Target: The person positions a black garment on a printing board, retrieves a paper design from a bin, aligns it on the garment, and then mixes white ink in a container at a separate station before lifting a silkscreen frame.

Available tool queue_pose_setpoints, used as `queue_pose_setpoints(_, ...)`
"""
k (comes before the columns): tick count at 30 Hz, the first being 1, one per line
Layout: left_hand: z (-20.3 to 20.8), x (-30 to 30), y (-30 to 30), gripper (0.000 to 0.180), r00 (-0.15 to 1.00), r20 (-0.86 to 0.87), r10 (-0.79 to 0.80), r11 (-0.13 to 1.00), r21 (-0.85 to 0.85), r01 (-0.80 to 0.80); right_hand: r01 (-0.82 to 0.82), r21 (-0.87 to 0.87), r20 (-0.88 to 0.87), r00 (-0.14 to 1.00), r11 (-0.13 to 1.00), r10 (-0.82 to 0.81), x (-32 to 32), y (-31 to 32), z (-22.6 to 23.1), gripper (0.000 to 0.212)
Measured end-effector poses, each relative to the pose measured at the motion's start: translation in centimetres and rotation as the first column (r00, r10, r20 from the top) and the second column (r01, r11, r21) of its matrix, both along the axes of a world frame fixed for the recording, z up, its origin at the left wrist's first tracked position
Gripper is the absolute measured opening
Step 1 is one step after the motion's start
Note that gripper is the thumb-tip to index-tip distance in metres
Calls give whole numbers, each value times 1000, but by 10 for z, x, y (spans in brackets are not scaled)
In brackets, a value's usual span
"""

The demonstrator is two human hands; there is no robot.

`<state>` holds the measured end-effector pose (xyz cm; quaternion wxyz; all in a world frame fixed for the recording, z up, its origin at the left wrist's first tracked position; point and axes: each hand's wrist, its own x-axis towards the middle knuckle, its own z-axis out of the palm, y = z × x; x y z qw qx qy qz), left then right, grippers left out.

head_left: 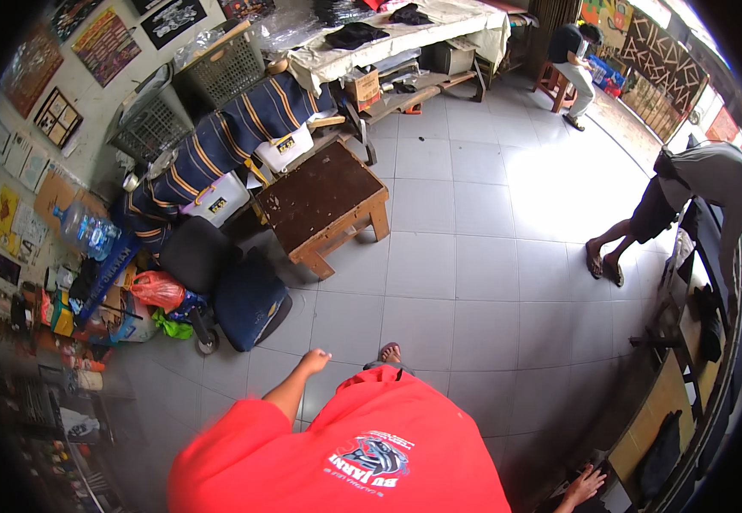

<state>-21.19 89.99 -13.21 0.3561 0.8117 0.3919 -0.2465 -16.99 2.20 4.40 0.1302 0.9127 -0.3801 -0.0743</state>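
A: Your right hand (pixel 585 486) has its fingers spread, down at the lower right, next to a tan board (pixel 644 419).

B: Whether your fingertips touch that board, I can't tell. A dark cloth (pixel 662 453) lies on it, just beyond your hand.

A: Your left hand (pixel 313 362) is out in front of your red shirt (pixel 439 419), over the grey tiled floor (pixel 422 261); its fingers look curled in.

B: It shows too small to tell whether you pinch anything there.

A: Near that hand, ahead and left, stands a dark office chair (pixel 247 303). Past it is a low wooden table (pixel 324 201) with a brown top.

B: Farther along on your right, a person in a grey top (pixel 713 175) bends forward. At the far end, another person (pixel 572 60) sits on a stool (pixel 549 79).
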Motion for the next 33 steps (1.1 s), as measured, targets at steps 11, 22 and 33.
queue_pose_setpoints(11, 18, 109, 27, 44, 1000, 2, -25, 967, -253, 25, -36, 924, -88, 949, 380, 303, 110, 334, -93, 46)
queue_pose_setpoints(22, 13, 321, 62, 44, 975, -107, 193, 959, -188, -210, -244, 913, 72, 884, 327, 461, 428, 362, -211, 31)
queue_pose_setpoints(33, 64, 643, 34, 41, 996, -58, 67, 948, -308, -82, 122, 993, -121, 974, 4, 194, 760, 538, -190, 35)
